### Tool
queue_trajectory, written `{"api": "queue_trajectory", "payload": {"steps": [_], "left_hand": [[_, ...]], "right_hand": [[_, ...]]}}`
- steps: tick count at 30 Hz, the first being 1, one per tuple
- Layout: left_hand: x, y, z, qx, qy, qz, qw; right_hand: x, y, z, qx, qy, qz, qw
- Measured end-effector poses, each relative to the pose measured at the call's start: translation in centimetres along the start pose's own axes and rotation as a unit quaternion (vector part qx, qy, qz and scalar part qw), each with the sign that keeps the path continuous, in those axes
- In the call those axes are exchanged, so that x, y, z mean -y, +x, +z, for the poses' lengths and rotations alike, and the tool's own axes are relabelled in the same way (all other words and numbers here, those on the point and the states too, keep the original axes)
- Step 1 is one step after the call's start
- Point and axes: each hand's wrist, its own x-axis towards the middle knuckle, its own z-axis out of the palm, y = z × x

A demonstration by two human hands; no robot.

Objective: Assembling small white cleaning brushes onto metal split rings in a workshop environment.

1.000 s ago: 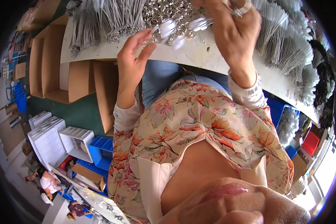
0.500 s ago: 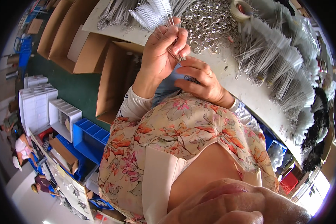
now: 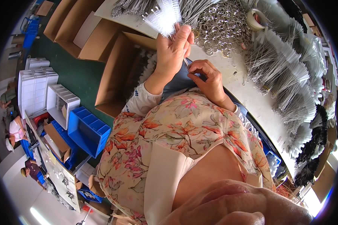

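Note:
A bundle of white-bristled wire brushes (image 3: 163, 19) stands upright in my left hand (image 3: 172, 52), bristles at the top. Its fingers and thumb are wrapped round the wire stems, and the thin stems come out below the fist. Just below and to the right is my right hand (image 3: 209, 79), thumb and forefinger pinched together at the lower wire ends (image 3: 187, 63). The fingers partly hide those ends. Both hands are by the near edge of the white table (image 3: 238, 71).
On the table lie a heap of metal rings (image 3: 221, 28), a small round tub (image 3: 255, 19) and piles of white brushes (image 3: 285, 71), with black brushes (image 3: 314, 138) beyond. Open cardboard boxes (image 3: 110, 75) stand at left. Blue crates (image 3: 88, 129) and white crates (image 3: 35, 92) are behind; two people work there.
The brushes, fanned out before, are now bunched closer together. My right hand's fingers, stretched out before, have curled into a pinch at the wire ends. The whole view has shifted slightly.

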Motion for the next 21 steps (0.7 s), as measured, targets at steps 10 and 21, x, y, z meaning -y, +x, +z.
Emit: {"api": "queue_trajectory", "payload": {"steps": [10, 21], "left_hand": [[-0.9, -1.6, -2.3, 0.013, -0.286, -0.085, 0.954], [1.0, -10.3, -5.4, 0.132, -0.422, -0.192, 0.876]], "right_hand": [[1.1, 2.3, -0.2, 0.023, 0.270, -0.044, 0.961], [5.9, 12.6, 5.4, 0.335, 0.295, -0.010, 0.895]]}}
